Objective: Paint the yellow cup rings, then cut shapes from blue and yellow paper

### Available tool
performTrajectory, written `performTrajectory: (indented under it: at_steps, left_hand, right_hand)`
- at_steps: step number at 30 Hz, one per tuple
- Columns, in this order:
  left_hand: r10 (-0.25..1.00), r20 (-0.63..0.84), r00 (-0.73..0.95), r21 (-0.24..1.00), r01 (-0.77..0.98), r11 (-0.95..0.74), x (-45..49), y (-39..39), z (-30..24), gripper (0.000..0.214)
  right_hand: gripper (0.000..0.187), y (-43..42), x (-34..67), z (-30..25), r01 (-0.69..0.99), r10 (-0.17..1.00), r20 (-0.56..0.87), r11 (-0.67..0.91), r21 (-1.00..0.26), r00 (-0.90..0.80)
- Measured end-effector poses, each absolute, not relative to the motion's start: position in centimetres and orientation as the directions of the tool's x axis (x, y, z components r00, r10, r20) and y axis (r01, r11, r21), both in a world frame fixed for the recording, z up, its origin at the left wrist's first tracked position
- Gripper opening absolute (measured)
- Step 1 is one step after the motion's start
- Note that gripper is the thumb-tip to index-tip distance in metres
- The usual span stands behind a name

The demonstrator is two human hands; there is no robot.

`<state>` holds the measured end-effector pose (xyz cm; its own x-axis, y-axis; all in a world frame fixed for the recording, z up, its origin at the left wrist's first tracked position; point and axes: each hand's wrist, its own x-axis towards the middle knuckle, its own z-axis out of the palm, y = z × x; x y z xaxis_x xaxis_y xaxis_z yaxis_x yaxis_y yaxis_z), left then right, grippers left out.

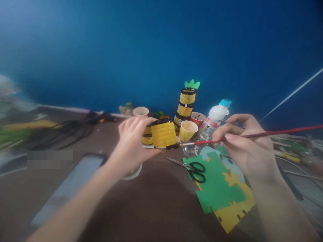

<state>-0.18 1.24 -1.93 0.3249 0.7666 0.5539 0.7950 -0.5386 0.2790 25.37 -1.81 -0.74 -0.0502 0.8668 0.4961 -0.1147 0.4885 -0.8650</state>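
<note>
My left hand [132, 141] is wrapped round a yellow ribbed bottle piece [163, 133] with a black band at its top, held above the brown table. My right hand [243, 144] pinches a long red paintbrush [264, 134]. The brush's black tip [173, 146] touches the lower edge of the yellow piece. Black-handled scissors [194, 169] lie below, on green and yellow foam sheets [222, 191].
Behind stand a stacked yellow pineapple-like model with green leaves [187, 101], a yellow paper cup [188, 130], a red cup [197, 118], a pale cup [140, 111] and a white bottle with a blue cap [216, 116]. A phone [73, 181] lies at left, black cables [68, 129] further back.
</note>
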Motion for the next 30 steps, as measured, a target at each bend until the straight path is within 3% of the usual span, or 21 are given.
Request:
performTrajectory:
  at_steps: [6,13,20,30]
  left_hand:
    - [0.778,0.549,0.305,0.304,0.794,-0.526,-0.1,1.3,-1.9,0.059]
    - [0.784,0.544,0.299,0.305,0.800,-0.517,-0.1,1.3,-1.9,0.061]
    - [0.766,0.573,0.292,0.296,0.798,-0.525,-0.3,1.4,-2.0,0.060]
    - [0.765,0.571,0.300,0.310,0.783,-0.539,-0.3,1.5,-2.1,0.060]
  right_hand:
    - [0.024,-2.0,25.6,-0.4,-0.100,0.867,0.499,0.498,-0.862,0.018]
    - [0.022,-2.1,25.1,-0.6,-0.141,0.867,0.496,0.486,-0.862,-0.049]
    - [0.025,-1.7,25.8,-0.6,-0.052,0.851,0.524,0.525,-0.849,0.036]
    - [0.026,-3.0,24.5,-0.3,0.060,0.797,0.604,0.603,-0.796,0.000]
